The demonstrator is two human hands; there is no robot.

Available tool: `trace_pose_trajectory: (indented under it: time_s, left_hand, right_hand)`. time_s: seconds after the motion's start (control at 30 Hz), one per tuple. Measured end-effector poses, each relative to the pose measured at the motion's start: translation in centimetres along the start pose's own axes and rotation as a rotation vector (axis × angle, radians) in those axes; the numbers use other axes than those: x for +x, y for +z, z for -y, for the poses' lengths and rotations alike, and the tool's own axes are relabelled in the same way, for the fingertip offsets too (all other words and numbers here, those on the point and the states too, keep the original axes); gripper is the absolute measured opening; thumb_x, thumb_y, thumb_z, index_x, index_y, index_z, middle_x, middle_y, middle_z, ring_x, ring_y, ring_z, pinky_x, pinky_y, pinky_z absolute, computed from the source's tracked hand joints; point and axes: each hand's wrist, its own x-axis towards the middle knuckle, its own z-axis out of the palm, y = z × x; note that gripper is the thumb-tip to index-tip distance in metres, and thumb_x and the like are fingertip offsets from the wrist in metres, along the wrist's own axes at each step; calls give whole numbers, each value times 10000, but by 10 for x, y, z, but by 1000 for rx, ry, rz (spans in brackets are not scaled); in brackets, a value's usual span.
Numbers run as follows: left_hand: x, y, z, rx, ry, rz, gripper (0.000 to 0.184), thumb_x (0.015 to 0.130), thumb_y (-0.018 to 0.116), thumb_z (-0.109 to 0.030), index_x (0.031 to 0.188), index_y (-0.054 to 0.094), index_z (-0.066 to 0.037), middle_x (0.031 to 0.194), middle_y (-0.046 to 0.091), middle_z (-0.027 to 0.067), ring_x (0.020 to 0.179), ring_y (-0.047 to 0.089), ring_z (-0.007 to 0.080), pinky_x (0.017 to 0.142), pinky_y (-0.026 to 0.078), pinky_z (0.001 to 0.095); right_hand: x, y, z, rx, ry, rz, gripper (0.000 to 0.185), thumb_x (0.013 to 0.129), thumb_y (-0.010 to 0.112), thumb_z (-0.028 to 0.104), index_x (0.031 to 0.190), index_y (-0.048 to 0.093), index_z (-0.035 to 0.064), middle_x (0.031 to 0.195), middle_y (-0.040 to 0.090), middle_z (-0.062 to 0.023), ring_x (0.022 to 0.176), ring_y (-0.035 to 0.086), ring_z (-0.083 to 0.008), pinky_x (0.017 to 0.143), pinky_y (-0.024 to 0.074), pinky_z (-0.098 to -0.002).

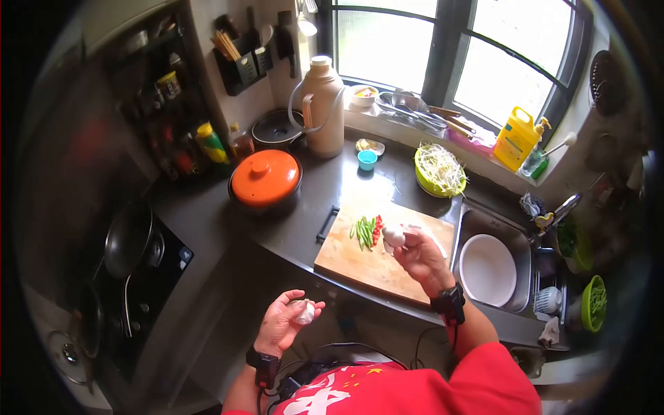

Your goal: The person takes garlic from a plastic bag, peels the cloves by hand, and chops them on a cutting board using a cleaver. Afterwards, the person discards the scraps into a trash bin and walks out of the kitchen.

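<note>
Garlic [393,236], apparently a bulb, gripped in right hand [423,261] above cutting board [346,263], just beside red pieces [377,230] and green strips [364,232]. Second garlic piece [305,312] gripped between thumb and fingers of left hand [275,328], out in front of counter [394,183], not over board. Closed grip on both sides; exact pressure not readable. Better, as judged, to bring left hand in over board too, to catch loose skin or a dropped clove. Pinch firmly but lightly, watching for slippery, flaky skin; avoid crushing. Keep right-hand garlic off red pieces and green strips, to avoid mixing in skin. Set down gently on bare wood, away from cut stuff, to prevent rolling into it. White item [436,242] beyond right hand: too unclear to name.
</note>
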Motion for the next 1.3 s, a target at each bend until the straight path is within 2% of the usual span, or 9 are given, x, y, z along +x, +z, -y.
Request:
trace_pose_trajectory:
  time_s: [0.3, 0.5, 0.73, 0.83, 0.93, 1.07, 1.13, 1.2, 1.3]
  left_hand:
    - [61, -1, -43, 100, 32, -138, 235, 955, 581, -123, 1165, 535, -28, 1152, 616, 160, 1028, 640, 267, 903, 554, 466]
    - [98, 7, -51, 82, -2, -222, 264, 974, 542, -146, 1171, 546, 29, 1118, 631, 178, 1024, 643, 287, 909, 549, 439]
    - [120, 12, -53, 87, -105, -271, 307, 952, 592, -178, 1138, 560, 64, 1045, 633, 203, 1022, 643, 373, 929, 535, 488]
    - [125, 20, -58, 98, -133, -268, 330, 956, 594, -187, 1160, 547, 68, 1068, 626, 207, 1043, 635, 376, 942, 527, 493]
    - [125, 25, -62, 110, -142, -262, 353, 958, 593, -200, 1177, 536, 71, 1083, 622, 208, 1054, 631, 376, 950, 520, 506]
    - [124, 22, -62, 112, -144, -301, 360, 964, 581, -216, 1187, 531, 62, 1073, 638, 204, 1042, 636, 396, 926, 531, 519]
    - [126, 26, -64, 114, -146, -338, 349, 977, 554, -213, 1196, 523, 57, 1063, 647, 200, 1039, 636, 402, 914, 538, 516]
    - [128, 27, -63, 88, -139, -356, 350, 978, 551, -209, 1204, 517, 56, 1083, 637, 208, 1051, 630, 402, 923, 532, 520]
    - [132, 34, -59, 66, -101, -345, 353, 978, 548, -193, 1224, 502, 56, 1128, 615, 221, 1078, 616, 401, 945, 519, 525]
  right_hand:
    - [155, 24, 51, -150, -172, 22, 111, 891, 557, 35, 999, 582, 24, 924, 655, -90, 855, 672, -199, 705, 561, -318]
    - [234, 51, 93, -262, -235, 2, 140, 846, 584, 1, 978, 568, 48, 951, 664, -98, 857, 690, -218, 685, 564, -319]
    - [325, 124, 160, -349, -683, 16, 293, 886, 642, 48, 1153, 527, 10, 1031, 654, -116, 888, 678, -210, 703, 589, -325]
    - [374, 133, 178, -444, -577, 53, 311, 869, 653, 46, 1153, 540, -12, 1022, 657, -126, 842, 684, -197, 646, 592, -307]
    - [426, 143, 185, -404, -695, 1, 74, 880, 647, 46, 906, 606, -9, 830, 671, -120, 663, 686, -188, 512, 584, -298]
    - [485, 162, 197, -415, -525, 75, 21, 862, 638, 9, 879, 640, -3, 796, 668, -117, 618, 675, -211, 480, 574, -293]
    - [513, 169, 206, -744, -764, 256, 144, 824, 653, 37, 951, 626, -28, 773, 655, -143, 705, 670, -243, 574, 585, -375]
    - [533, 184, 204, -520, -655, 152, 262, 766, 693, 98, 981, 607, -25, 857, 657, -159, 842, 654, -270, 727, 564, -385]
    - [530, 186, 215, -397, -372, 413, 468, 764, 675, 40, 1181, 473, -27, 1004, 617, -155, 887, 645, -246, 711, 561, -327]
